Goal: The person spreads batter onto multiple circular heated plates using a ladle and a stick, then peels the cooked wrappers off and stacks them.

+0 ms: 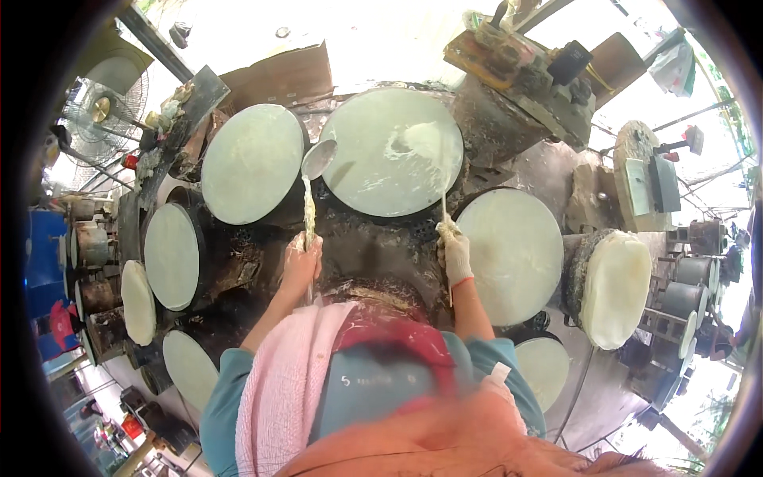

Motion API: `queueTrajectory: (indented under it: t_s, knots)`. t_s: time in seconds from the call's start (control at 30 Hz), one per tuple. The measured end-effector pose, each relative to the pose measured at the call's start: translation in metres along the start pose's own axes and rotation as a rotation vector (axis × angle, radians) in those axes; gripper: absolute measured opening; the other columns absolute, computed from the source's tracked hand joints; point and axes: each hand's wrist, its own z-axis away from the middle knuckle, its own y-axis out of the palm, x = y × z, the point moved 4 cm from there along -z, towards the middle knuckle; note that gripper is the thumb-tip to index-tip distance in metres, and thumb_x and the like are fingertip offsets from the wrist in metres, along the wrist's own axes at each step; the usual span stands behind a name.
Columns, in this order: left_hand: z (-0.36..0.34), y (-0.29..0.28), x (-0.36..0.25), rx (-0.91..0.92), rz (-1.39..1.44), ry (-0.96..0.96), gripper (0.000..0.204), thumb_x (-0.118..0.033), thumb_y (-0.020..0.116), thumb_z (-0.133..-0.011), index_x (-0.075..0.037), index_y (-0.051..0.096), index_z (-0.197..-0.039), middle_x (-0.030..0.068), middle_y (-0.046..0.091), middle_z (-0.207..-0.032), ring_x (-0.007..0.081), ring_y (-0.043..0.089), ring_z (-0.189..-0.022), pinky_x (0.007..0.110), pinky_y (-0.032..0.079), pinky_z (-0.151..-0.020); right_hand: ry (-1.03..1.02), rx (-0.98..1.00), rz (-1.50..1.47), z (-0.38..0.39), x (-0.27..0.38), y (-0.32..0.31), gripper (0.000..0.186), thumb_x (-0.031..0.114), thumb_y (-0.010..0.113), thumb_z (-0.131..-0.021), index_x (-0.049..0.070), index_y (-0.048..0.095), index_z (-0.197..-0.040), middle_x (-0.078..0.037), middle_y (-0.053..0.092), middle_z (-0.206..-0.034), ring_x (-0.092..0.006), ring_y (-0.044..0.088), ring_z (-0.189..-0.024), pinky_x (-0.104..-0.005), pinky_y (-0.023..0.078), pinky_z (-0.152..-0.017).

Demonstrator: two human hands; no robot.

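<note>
My left hand (pixel 303 259), bare and smeared with pale batter, is closed around the handle of a metal ladle (pixel 319 160). The ladle's bowl hangs over the gap between two round griddles, and batter coats its handle. In my right hand (pixel 455 253), which wears a pale glove, is a thin stick with a white, blurred brush-like head (pixel 442 156). That head is over the right part of the large far griddle (pixel 366 171), whose pale surface carries white streaks. Left of it lies another round griddle (pixel 253 163) with a pale, even surface.
More round griddles surround me, including a big one (pixel 510 256) on the right. A thick white round (pixel 614 290) sits farther right, tilted. Cluttered boards (pixel 517 75) stand at the far right. A cardboard sheet (pixel 282 73) and a fan (pixel 101 109) are at the far left.
</note>
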Motion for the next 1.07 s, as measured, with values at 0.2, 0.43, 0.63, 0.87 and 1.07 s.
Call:
queueTrajectory:
  t_s: [0.2,0.43,0.63,0.87,1.07]
  knots:
    - [-0.074,0.013,-0.025,0.169,-0.002,0.082,0.023,-0.016,0.052,-0.091,-0.003,0.045,-0.074,0.0026,0.044,-0.056,0.0106,0.04,-0.037,0.026,0.03,-0.033,-0.028,0.131,0.134,-0.008,0.002,-0.013,0.036,0.022,0.063,-0.087,0.012,0.059,-0.122,0.007,0.047,-0.063,-0.004,0.039,-0.045,-0.0207,0.029,-0.039]
    - [-0.214,0.085,-0.048,0.45,0.138,0.026,0.018,-0.013,0.052,-0.09,-0.002,0.048,-0.076,0.0008,0.045,-0.059,0.009,0.039,-0.042,0.023,0.032,-0.039,-0.061,0.096,0.319,0.012,0.0,0.005,0.038,0.019,0.063,-0.088,0.007,0.058,-0.124,0.005,0.058,-0.079,-0.0023,0.042,-0.059,-0.0193,0.035,-0.051]
    - [-0.223,0.129,-0.028,0.605,0.287,-0.177,0.015,-0.009,0.053,-0.09,0.001,0.049,-0.079,0.0025,0.046,-0.06,0.0086,0.04,-0.045,0.023,0.031,-0.038,-0.254,-0.23,0.061,0.046,-0.064,0.006,0.041,0.016,0.059,-0.089,-0.004,0.053,-0.124,0.002,0.06,-0.088,-0.0032,0.05,-0.073,-0.0178,0.042,-0.064]
    - [-0.161,0.109,0.023,0.358,0.706,-0.595,0.01,-0.001,0.052,-0.084,-0.004,0.047,-0.077,0.005,0.044,-0.062,0.0106,0.039,-0.046,0.024,0.031,-0.034,-0.126,-0.011,-0.045,0.038,-0.05,0.096,0.037,0.016,0.065,-0.084,0.006,0.06,-0.119,0.006,0.059,-0.078,-0.0032,0.049,-0.064,-0.02,0.04,-0.056]
    - [-0.164,0.134,0.079,0.645,1.162,-0.436,0.016,-0.011,0.048,-0.086,-0.005,0.051,-0.072,0.0083,0.048,-0.061,0.0217,0.051,-0.054,0.036,0.041,-0.047,-0.005,0.067,-0.162,0.018,-0.067,0.086,0.045,0.024,0.064,-0.087,0.004,0.055,-0.126,0.006,0.053,-0.067,-0.0022,0.039,-0.047,-0.0181,0.028,-0.042]
